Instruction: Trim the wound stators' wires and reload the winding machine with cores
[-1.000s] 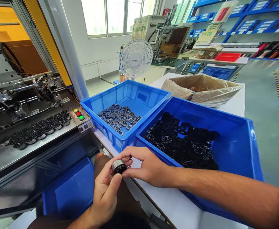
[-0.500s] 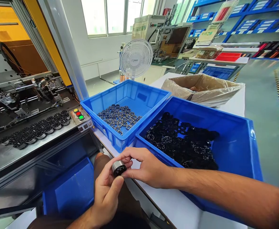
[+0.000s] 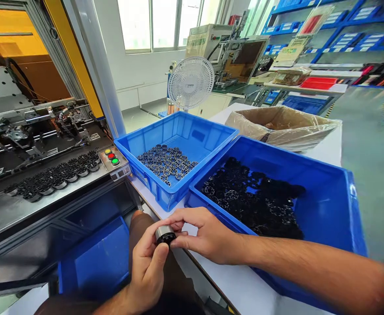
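My left hand (image 3: 149,267) is closed around a stator core (image 3: 163,231), a short silver metal cylinder with a black slotted plastic end cap (image 3: 166,238). The capped end is tilted toward me, and my left thumb rests by its lower edge. From the right, my right hand (image 3: 205,234) grips the same stator core, with its thumb beside the black cap and its fingers bent behind; their tips are partly hidden. Beyond my hands, one blue bin (image 3: 175,192) contains many metal-and-black ring parts (image 3: 167,162). The blue bin (image 3: 329,210) on the right contains a heap of black plastic parts (image 3: 254,197).
At left, several rows of capped cores (image 3: 57,179) lie on the machine's metal ledge (image 3: 57,199), near a button box (image 3: 115,164). A white fan (image 3: 191,83) stands behind the bins. A plastic-lined carton (image 3: 284,127) sits at the back right. Below is another blue bin (image 3: 93,258).
Both hands still grip the stator core, whose capped end has turned slightly. My right thumb has shifted a little. The whole view has moved slightly, so the surroundings appear further right and lower.
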Tool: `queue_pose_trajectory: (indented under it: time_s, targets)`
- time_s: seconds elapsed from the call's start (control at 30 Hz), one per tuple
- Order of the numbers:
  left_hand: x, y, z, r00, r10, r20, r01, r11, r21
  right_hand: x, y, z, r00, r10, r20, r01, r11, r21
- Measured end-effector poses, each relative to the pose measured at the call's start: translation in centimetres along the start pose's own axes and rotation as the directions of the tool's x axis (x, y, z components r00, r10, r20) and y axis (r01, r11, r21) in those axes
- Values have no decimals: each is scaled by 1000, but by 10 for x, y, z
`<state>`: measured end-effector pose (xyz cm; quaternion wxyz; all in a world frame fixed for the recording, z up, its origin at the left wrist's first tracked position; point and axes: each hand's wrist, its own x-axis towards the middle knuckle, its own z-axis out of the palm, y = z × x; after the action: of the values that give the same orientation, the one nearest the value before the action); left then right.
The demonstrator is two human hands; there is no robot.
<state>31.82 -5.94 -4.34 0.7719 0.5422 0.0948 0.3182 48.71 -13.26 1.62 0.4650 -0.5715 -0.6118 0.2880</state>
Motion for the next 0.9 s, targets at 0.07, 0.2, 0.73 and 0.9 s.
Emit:
queue_pose_trajectory:
  time_s: [0.07,0.2,0.73,0.9]
  targets:
    - [1,3,-1,1000,-14,15,14,1000,24,0,1,0,999,-36,13,37,998,-45]
    - [4,13,-7,998,-58,-10,59,994,89,-7,-2,-3,943,-330,-39,302,900,-315]
    - [-20,50,-9,875,-482,-36,434,816,-383,-41,-14,101,885,-8,-465,32,999,44]
    - [-39,53,-25,869,-491,-64,411,788,-459,-29,-5,126,921,66,-384,33,969,246]
